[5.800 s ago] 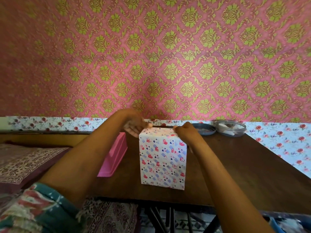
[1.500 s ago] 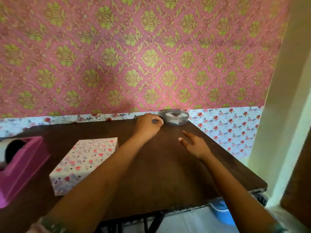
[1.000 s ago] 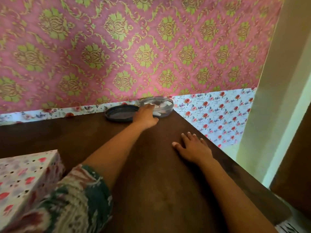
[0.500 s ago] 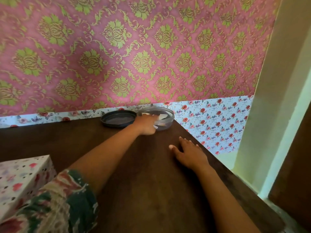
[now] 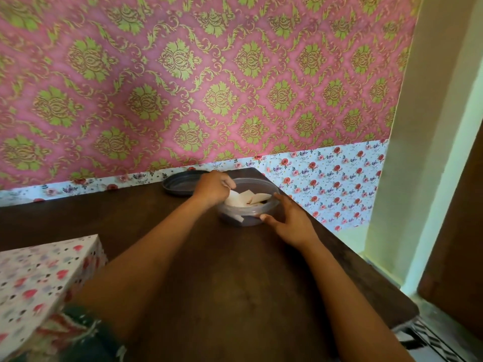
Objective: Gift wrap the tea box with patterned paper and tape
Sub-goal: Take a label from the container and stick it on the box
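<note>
Since half a second ago, the right hand point(image 5: 291, 220) has come off the table point(image 5: 235, 283) to cup the near rim of the clear round container point(image 5: 248, 205), fingers spread. Left hand point(image 5: 213, 188) reaches inside, fingers pinched on a white paper piece point(image 5: 235, 198). Wrapped tea box point(image 5: 39, 278) lies flat at the table's left edge, well apart. Dark lid point(image 5: 180, 184) sits beside the container.

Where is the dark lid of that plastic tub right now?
The dark lid lies flat at the table's far edge against the wall, just left of the clear tub and partly hidden behind the left hand.
</note>
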The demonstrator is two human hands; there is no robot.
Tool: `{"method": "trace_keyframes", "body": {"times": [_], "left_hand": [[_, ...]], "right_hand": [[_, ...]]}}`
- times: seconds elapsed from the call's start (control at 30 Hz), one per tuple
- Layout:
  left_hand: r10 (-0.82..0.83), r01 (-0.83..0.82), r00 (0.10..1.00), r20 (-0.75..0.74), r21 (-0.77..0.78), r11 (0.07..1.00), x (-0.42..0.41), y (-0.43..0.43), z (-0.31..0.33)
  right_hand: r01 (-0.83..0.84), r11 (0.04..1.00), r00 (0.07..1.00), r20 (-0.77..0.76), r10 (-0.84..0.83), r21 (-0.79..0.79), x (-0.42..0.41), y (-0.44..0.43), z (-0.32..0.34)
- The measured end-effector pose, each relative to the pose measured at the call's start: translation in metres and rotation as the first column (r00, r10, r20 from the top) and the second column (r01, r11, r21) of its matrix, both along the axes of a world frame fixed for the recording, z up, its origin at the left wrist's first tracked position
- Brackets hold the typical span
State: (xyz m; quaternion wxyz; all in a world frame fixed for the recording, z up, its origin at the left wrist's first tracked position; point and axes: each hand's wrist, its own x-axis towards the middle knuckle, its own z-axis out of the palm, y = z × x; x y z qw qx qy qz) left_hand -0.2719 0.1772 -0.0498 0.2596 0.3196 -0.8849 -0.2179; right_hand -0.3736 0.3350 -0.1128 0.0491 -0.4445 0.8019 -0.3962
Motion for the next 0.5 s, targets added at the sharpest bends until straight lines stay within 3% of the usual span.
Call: {"method": "trace_keyframes", "body": {"times": [0.13,0.3,0.5], "left_hand": [[-0.018,0.025,0.995,0.097,-0.075,0.997,-0.027,-0.004,-0.019],[0.093,0.030,0.888,0.451,-0.259,0.966,-0.043,-0.009,-0.011],[0.083,0.014,0.924,0.373,-0.252,0.968,-0.041,-0.014,-0.011]], "right_hand": [[0.010,1.000,0.998,-0.064,-0.010,-0.001,-0.003,-0.003,-0.001],[0.040,0.999,0.994,-0.106,-0.040,0.001,-0.009,-0.008,-0.004],[0.053,0.999,0.991,-0.120,-0.051,0.008,-0.012,-0.013,-0.004]]}}
